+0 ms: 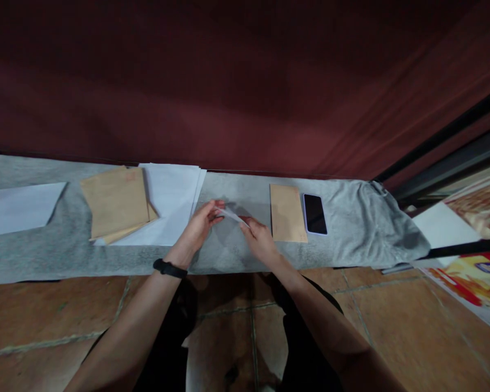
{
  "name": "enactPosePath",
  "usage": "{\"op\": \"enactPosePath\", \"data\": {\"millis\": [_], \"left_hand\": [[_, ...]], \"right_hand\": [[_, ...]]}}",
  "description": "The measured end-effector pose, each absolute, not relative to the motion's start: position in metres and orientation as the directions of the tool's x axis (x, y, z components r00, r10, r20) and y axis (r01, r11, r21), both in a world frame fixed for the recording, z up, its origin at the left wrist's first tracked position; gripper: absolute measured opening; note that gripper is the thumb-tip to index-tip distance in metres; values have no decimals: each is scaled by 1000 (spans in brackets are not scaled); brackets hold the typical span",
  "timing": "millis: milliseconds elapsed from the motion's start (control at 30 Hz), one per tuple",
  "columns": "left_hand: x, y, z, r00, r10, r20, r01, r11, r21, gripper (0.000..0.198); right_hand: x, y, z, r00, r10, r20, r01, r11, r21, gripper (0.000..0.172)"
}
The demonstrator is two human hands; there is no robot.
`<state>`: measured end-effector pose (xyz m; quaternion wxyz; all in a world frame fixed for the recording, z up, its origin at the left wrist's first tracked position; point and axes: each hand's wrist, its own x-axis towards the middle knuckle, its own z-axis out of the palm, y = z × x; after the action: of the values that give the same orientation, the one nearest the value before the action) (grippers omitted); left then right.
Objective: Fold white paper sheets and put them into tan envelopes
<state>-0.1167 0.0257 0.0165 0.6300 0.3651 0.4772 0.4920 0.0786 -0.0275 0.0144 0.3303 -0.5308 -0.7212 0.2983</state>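
A folded white sheet of paper (231,214) is held edge-on between my two hands, above the grey cloth. My left hand (206,219) grips its left end with thumb and fingers. At the other end, my right hand (258,235) pinches the paper. To the left lie white sheets (173,190), with brown envelopes (120,204) piled partly over them. One brown envelope (288,213) lies flat by itself to the right of my right hand.
Beside the single envelope rests a phone (314,214) with a dark screen. Another white sheet (22,207) is at the far left. The grey cloth (351,218) covers a narrow bench against a dark red panel (228,98). Printed boards (473,277) stand at the right.
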Motion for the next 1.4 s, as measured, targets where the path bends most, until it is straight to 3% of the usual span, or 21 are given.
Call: {"op": "enactPosePath", "data": {"millis": [100,200,300,400,867,1100,1300,1400], "left_hand": [[-117,23,17,152,966,-208,-268,243,932,58],[-112,17,13,212,967,-143,-199,186,962,49],[-106,11,6,294,944,-150,-157,203,967,40],[-105,10,2,318,930,-187,-148,244,958,31],[-109,10,4,361,897,-257,40,261,965,35],[-116,13,2,282,931,-233,20,237,971,35],[-114,9,3,254,941,-222,-49,242,969,35],[-112,8,6,207,960,-189,57,181,982,30]], "right_hand": [[77,-26,11,-92,983,160,416,184,-891,37],[74,-23,7,21,994,111,169,106,-980,41],[71,-21,6,75,997,1,-73,7,-997,46],[70,-19,6,81,994,-72,-186,-56,-981,47],[87,-2,-11,195,978,-79,-65,-68,-996,37],[90,3,-10,207,976,-69,-98,-49,-994,34],[85,-2,-10,93,987,-130,-118,-119,-986,38],[86,-3,-12,93,986,-140,-78,-133,-988,38]]}}
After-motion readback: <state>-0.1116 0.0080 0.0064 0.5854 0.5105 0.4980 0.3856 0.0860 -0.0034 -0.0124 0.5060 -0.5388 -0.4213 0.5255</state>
